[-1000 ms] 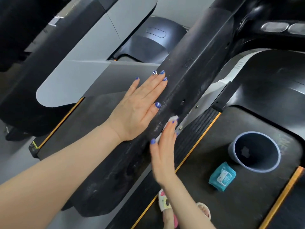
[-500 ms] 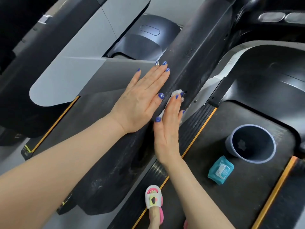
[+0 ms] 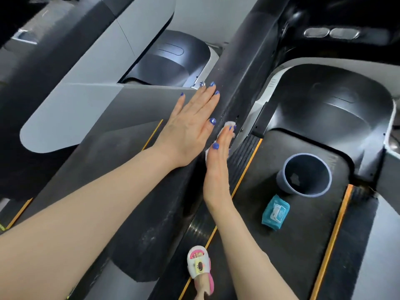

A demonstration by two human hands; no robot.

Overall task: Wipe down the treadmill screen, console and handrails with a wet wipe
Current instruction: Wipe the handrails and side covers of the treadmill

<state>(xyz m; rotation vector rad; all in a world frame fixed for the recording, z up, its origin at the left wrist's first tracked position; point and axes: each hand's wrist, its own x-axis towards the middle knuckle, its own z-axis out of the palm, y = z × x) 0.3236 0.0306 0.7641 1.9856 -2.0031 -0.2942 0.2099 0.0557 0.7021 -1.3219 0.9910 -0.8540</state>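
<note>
Handrail [image 3: 242, 83]: long axis ran lower left to upper right, frame centre. Left hand [image 3: 190, 128] flat, fingers spread, braced on rail's left face. Right hand [image 3: 218, 161] flat, straight fingers pressing wipe [image 3: 228, 124] on rail's right face; unwiped rail ahead, upper right.

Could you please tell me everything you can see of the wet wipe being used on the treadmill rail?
The wet wipe is a small white, crumpled sheet, mostly hidden. It lies pressed flat against the inner side of the black rail under the straight fingers of the right hand. Only two bits show: a wad beyond the fingertips and an edge beside the thumb. Its full size and wetness cannot be told.
</note>
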